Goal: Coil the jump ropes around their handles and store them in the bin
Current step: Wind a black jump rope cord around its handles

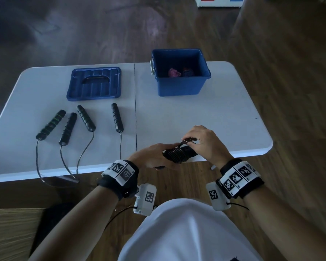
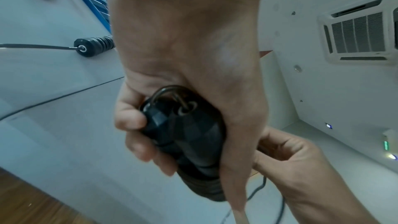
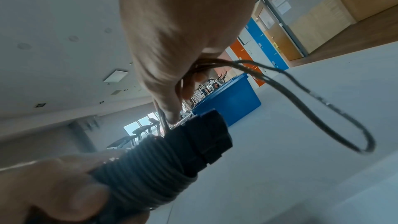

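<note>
My left hand (image 1: 154, 157) grips a pair of black jump rope handles (image 1: 179, 154) held together, with rope coiled tightly round them (image 3: 148, 171). My right hand (image 1: 201, 140) pinches the loose end loop of that rope (image 3: 323, 108) just above the handles. All this is over the table's near edge, right of centre. The blue bin (image 1: 181, 72) stands open at the back right, with a pink bundle (image 1: 174, 72) and a dark bundle inside. Several more black handles (image 1: 85, 118) lie on the left of the table, their ropes hanging over the front edge.
The bin's blue lid (image 1: 94, 83) lies upside down at the back left of the white folding table (image 1: 215, 119). Bare tabletop lies between my hands and the bin. Wooden floor surrounds the table.
</note>
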